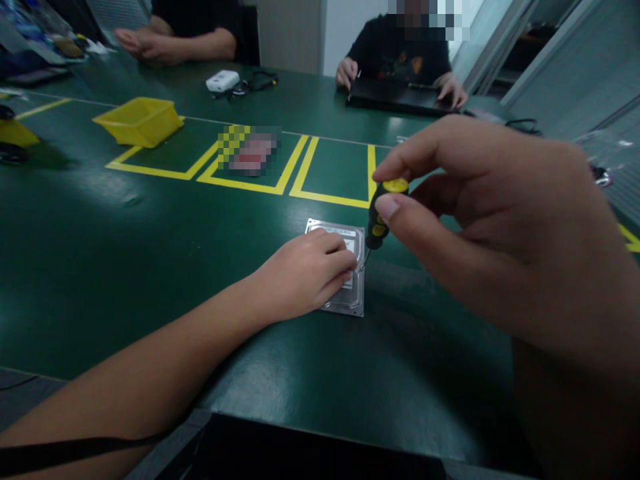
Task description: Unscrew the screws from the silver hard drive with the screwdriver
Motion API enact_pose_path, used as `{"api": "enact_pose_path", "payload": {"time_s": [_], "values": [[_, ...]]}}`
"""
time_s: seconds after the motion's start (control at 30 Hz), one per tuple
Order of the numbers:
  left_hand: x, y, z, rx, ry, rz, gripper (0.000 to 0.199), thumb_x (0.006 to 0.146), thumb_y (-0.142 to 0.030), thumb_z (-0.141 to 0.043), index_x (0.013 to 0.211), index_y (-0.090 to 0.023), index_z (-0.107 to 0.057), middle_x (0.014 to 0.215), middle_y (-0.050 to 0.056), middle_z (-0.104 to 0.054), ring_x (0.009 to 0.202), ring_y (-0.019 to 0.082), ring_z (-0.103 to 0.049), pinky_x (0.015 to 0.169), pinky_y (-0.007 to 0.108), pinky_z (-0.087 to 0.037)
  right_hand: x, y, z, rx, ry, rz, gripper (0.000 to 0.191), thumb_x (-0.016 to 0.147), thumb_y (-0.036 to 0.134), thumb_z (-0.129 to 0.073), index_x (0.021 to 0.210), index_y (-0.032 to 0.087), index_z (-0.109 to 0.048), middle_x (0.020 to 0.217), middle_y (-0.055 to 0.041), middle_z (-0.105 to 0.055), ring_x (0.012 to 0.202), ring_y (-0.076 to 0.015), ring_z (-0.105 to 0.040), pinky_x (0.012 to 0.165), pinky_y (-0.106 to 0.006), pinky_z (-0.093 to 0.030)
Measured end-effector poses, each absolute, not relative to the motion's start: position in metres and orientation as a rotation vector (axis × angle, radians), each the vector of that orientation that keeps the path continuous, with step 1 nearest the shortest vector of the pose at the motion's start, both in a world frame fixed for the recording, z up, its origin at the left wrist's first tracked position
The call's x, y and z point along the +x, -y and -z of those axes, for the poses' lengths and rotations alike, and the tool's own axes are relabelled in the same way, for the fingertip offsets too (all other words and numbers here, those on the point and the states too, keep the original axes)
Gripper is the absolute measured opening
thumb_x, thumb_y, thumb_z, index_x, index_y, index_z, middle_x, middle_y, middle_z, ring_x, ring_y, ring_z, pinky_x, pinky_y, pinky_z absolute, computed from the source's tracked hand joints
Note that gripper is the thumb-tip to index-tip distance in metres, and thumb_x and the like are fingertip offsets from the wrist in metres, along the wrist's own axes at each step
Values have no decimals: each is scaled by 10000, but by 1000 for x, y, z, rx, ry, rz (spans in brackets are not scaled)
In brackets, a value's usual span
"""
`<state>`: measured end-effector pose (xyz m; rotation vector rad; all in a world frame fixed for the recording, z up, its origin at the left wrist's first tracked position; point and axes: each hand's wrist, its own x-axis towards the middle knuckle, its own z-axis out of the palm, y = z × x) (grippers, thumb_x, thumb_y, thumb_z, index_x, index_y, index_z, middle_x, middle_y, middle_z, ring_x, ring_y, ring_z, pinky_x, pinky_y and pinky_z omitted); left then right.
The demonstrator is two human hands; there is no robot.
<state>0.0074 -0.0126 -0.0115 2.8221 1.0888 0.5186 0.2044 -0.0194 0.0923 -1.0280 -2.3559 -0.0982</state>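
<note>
A silver hard drive (356, 301) lies flat on the green table, its label partly covered by my left hand (313, 270). The fingers of that hand are curled together and rest on top of the drive, near its right side. My right hand (480, 207) pinches the handle of a black and yellow screwdriver (379, 217) between thumb and index finger. The screwdriver leans slightly, with its tip down at the drive's right edge, close to my left fingertips.
Yellow tape outlines mark the green table (125, 267). Beyond the drive stand a yellow bin (143, 123), a blurred-out item (253, 153) and a white box (223, 81) with a cable. Across the table, two people sit; one touches a black flat device (400, 97).
</note>
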Motion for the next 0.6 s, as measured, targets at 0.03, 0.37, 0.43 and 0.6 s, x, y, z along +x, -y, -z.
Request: {"api": "enact_pose_path", "payload": {"time_s": [0.03, 0.37, 0.43, 0.6], "values": [[7, 13, 11, 2821, -1089, -518, 271, 970, -272, -453, 1092, -160, -668, 1046, 104, -632, 1009, 255, -571, 896, 416, -478, 204, 19, -93, -1037, 2355, 97, 153, 915, 302, -557, 1043, 230, -599, 957, 3, -670, 723, -135, -606, 685, -303, -428], [7, 12, 14, 2829, -1081, -522, 271, 964, -279, -465, 1108, -165, -665, 1097, 112, -631, 1070, 274, -572, 922, 435, -490, 202, 20, -91, -1013, 2354, 65, 155, 903, 262, -571, 1044, 203, -596, 965, -11, -660, 723, -132, -598, 694, -307, -423], [7, 12, 14, 2820, -1070, -560, 260, 963, -270, -469, 1099, -168, -666, 1094, 110, -635, 1093, 270, -572, 941, 435, -490, 201, 20, -91, -998, 2355, 50, 168, 900, 267, -574, 1049, 192, -593, 971, -17, -655, 709, -128, -585, 683, -309, -417], [7, 12, 15, 2792, -1047, -629, 223, 945, -255, -491, 1069, -171, -657, 1069, 94, -658, 1038, 249, -603, 909, 418, -512, 192, 22, -83, -949, 2378, -103, 189, 914, 292, -552, 1080, 203, -561, 983, -23, -627, 747, -142, -574, 708, -315, -425]]}}
